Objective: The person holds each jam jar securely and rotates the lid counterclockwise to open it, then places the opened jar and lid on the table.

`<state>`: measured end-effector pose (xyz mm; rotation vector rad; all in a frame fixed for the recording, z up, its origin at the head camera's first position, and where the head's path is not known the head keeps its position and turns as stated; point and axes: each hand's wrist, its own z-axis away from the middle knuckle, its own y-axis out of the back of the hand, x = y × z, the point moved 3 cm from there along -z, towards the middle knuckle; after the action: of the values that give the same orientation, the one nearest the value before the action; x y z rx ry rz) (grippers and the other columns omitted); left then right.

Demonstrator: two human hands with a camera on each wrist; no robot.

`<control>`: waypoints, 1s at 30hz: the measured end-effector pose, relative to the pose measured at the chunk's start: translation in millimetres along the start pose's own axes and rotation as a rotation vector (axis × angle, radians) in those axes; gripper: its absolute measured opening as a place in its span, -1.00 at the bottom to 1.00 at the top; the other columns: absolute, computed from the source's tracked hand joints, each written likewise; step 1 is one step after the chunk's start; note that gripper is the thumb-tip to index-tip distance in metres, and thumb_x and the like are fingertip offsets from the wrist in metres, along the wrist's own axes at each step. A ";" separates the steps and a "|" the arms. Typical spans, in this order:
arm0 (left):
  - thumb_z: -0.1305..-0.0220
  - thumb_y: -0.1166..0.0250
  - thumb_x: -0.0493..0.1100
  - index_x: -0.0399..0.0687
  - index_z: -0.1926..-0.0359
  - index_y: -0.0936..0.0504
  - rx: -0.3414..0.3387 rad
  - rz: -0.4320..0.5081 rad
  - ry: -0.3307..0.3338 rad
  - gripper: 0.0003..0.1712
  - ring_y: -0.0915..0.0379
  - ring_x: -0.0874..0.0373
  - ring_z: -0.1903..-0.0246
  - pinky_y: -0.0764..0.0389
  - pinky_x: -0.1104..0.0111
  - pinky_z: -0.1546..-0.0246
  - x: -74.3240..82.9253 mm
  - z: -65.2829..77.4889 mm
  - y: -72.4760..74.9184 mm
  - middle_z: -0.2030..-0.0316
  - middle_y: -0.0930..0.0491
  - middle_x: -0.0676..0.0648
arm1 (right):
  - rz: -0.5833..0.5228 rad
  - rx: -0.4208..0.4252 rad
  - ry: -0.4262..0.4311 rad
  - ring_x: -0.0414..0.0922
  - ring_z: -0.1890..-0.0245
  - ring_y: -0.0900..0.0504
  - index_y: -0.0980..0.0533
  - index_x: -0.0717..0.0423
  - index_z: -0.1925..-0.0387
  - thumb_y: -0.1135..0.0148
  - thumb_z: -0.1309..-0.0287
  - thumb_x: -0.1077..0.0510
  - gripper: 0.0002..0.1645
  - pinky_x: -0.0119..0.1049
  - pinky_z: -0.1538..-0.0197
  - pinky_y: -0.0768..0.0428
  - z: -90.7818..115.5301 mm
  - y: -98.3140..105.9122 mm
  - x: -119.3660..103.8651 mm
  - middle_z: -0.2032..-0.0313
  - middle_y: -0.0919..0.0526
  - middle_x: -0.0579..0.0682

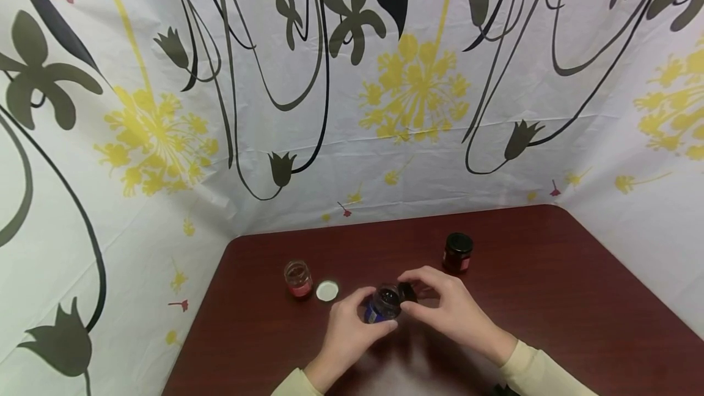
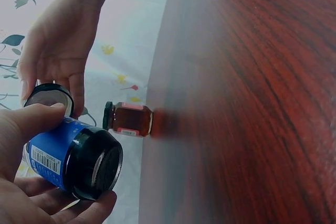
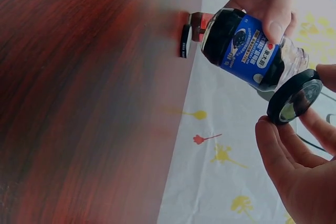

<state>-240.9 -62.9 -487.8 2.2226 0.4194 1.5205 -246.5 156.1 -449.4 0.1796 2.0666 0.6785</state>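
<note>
My left hand [image 1: 349, 329] grips a glass jar [image 1: 385, 305] with a blue label and dark contents, its open mouth tilted toward the right hand. Between the thumb and fingers of my right hand [image 1: 456, 307] is a black round lid [image 1: 407, 293]. That lid [image 3: 294, 95] stands on edge beside the jar's mouth in the right wrist view; whether the two touch I cannot tell. From the left wrist view, the dark base of the jar [image 2: 97, 166] and a barcode show, with fingers beneath and the thumb on top.
A lidless jar with a red label [image 1: 299, 286] stands at the left of the dark red table [image 1: 528, 298]. A pale-faced lid [image 1: 327, 291] lies beside it. Behind the right hand stands a dark-lidded jar [image 1: 458, 253]. A flower-printed cloth [image 1: 341, 139] hangs behind the table.
</note>
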 end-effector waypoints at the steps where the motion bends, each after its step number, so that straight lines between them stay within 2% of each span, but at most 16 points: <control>1: 0.11 -0.64 0.15 0.23 -0.04 -0.65 0.000 0.000 0.005 -0.37 -0.55 0.21 0.38 -0.53 0.43 0.40 -0.2 -0.1 0.0 0.23 -0.68 0.18 | -0.002 -0.001 -0.003 -0.20 0.11 -0.68 -0.54 -0.29 -0.14 -0.42 -0.21 -0.10 -0.54 -0.16 0.05 -0.65 0.2 0.1 0.0 0.00 -0.62 -0.28; 7: 0.14 -0.65 0.15 0.19 -0.03 -0.65 0.014 -0.001 0.032 -0.35 -0.52 0.27 0.44 -0.51 0.43 0.41 -0.3 -1.4 0.7 0.27 -0.67 0.15 | 0.003 0.008 0.005 -0.18 0.09 -0.68 -0.55 -0.19 -0.11 -0.44 -0.20 -0.08 -0.54 -0.15 0.03 -0.65 0.8 0.1 -0.7 0.01 -0.63 -0.25; 11: 0.14 -0.65 0.12 0.16 -0.04 -0.64 0.021 0.011 0.043 -0.34 -0.54 0.28 0.43 -0.53 0.42 0.39 1.3 -2.7 1.6 0.24 -0.68 0.12 | -0.005 0.013 -0.022 -0.21 0.07 -0.68 -0.53 -0.32 -0.08 -0.45 -0.18 -0.09 -0.56 -0.12 0.01 -0.64 1.5 0.4 -0.8 0.02 -0.63 -0.23; 16: 0.12 -0.64 0.09 0.14 -0.06 -0.63 0.019 0.057 0.073 -0.34 -0.59 0.21 0.39 -0.56 0.41 0.36 1.1 -5.1 2.0 0.19 -0.67 0.10 | -0.039 0.011 -0.065 -0.22 0.02 -0.67 -0.52 -0.34 -0.04 -0.48 -0.14 -0.08 -0.56 -0.11 -0.01 -0.64 2.4 1.1 -0.7 0.03 -0.64 -0.21; 23: 0.11 -0.65 0.03 0.05 -0.06 -0.63 0.058 0.076 0.060 -0.34 -0.62 0.18 0.36 -0.59 0.40 0.35 -3.3 -9.7 1.9 0.21 -0.70 0.03 | -0.058 0.021 -0.093 -0.12 0.00 -0.68 -0.51 -0.30 0.01 -0.55 -0.07 0.06 -0.51 -0.17 0.00 -0.64 3.9 -0.2 4.8 0.07 -0.62 -0.26; 30: 0.11 -0.65 0.01 0.04 -0.04 -0.63 0.087 0.077 0.065 -0.35 -0.65 0.19 0.25 -0.63 0.36 0.26 -5.9 -15.9 1.6 0.18 -0.70 0.02 | -0.028 0.039 -0.073 -0.15 0.01 -0.69 -0.51 -0.28 0.02 -0.57 -0.04 0.12 -0.49 -0.18 0.00 -0.65 5.0 -1.0 6.1 0.09 -0.62 -0.27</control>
<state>-257.9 -64.4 -486.7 2.2844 0.4321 1.6473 -245.7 159.6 -456.5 0.1950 2.0096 0.6058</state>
